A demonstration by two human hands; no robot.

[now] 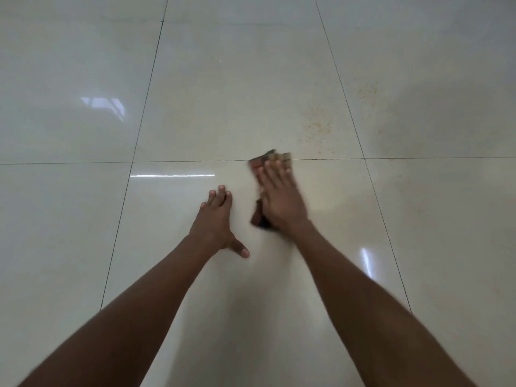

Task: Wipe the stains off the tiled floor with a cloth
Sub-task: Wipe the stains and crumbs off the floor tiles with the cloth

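My right hand (280,199) lies flat on a dark brown cloth (261,160), pressing it onto the glossy cream tiled floor (195,107). The cloth shows past my fingertips and by my wrist, and the hand is motion-blurred. Left of it, my left hand (217,222) rests palm down on the tile with fingers spread and nothing under it. Orange-yellow speckled stains (318,125) dot the tile just beyond the cloth, to the right. A fainter patch of stains (367,92) lies further off on the neighbouring tile.
Dark grout lines (195,162) divide the floor into large tiles; one runs crosswise under the cloth's far end. Bright light reflections (171,175) glare on the tile ahead of my left hand. A soft shadow darkens the floor at right.
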